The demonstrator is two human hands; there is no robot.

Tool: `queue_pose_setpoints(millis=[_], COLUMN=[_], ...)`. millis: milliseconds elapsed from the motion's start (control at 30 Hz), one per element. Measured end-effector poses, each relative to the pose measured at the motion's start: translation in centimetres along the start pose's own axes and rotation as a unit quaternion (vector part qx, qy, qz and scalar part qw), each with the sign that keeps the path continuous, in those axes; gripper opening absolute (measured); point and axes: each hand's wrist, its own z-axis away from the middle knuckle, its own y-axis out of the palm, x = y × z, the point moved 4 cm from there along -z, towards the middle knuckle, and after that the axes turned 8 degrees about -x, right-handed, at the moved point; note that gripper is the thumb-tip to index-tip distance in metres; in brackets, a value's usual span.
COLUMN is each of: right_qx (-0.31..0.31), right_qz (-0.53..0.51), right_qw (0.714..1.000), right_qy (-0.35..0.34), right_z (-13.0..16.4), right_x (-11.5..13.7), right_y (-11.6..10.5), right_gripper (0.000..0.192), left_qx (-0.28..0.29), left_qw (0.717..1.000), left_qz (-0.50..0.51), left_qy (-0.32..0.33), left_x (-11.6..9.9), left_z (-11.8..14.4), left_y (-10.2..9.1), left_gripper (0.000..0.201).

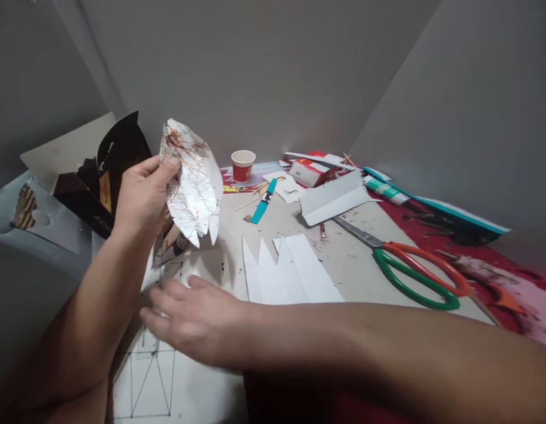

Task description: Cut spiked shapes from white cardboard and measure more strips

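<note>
Head view: scribbled paper piece (191, 176) is up in the air left of the middle, above the tabletop, white with orange-brown and dark scribbles, creased all over, narrow points hanging at the bottom. Looks like two layers, with the right side curling away. My guess is it's super light and floppy, not slippery, and easy to crumple or tear, with those thin points as the weak spots. I'd take it by the broad upper edge with a gentle pinch, which is about where it's held now.

Left hand (144, 191) has it by the left edge, thumb on the scribbled face, fingertips closed on the paper with the rest of the fingers tucked behind. Forearm comes up steeply from the near left.

Right hand (195, 318) reaches in low from the near right, palm down, fingers loosely apart and a bit blurred, nothing gripped. It's over the lined board (197, 383); can't tell if it's touching.

Around them: dark box (126, 153) on the left behind the left hand, toothed white card (285, 274) just past the right forearm, scissors (379, 244) farther right, paper cup (243, 169) at the far side.
</note>
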Motion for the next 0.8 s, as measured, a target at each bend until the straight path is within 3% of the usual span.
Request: queue_pose_setpoints(millis=[67,133,233,333,500,600,700,800], right_qx=[-0.017,0.009,0.007,-0.012,-0.016,0.021,0.056,-0.078], right_qz=[0.005,0.011,0.017,0.032,0.015,0.021,0.004,-0.056], right_qw=[0.998,0.997,0.988,0.977,0.966,0.981,0.998,0.978], right_qy=[-0.052,-0.074,-0.156,-0.211,-0.258,-0.193,0.001,0.187], right_z=[-1.7,-2.9,-3.6,-2.9,1.1,4.7,9.0,13.5], right_x=[0.2,-0.2,-0.3,0.2,1.3,0.8,-1.2,-3.1], right_y=[2.1,3.8,4.4,2.7,-2.9,-6.6,-9.7,-12.8], right_gripper=[0.020,0.018,0.020,0.027,0.036,0.024,0.020,0.022], left_qx=[-0.015,-0.030,-0.043,-0.054,-0.070,-0.072,-0.059,-0.026], left_qw=[1.000,0.999,0.998,0.998,0.996,0.996,0.996,0.995], left_qz=[0.009,0.016,0.017,0.011,-0.002,-0.021,-0.056,-0.099], left_qy=[0.011,0.021,0.031,0.039,0.050,0.045,0.024,-0.016], left_x=[-0.6,-1.0,-1.4,-1.8,-1.8,-1.0,0.1,1.2], left_z=[0.0,0.0,0.1,0.3,0.0,-0.5,-0.7,0.0], left_y=[-0.1,-0.2,-0.3,-0.4,-0.9,-1.3,-1.4,-0.7], left_gripper=[0.008,0.007,0.008,0.008,0.008,0.008,0.012,0.017])
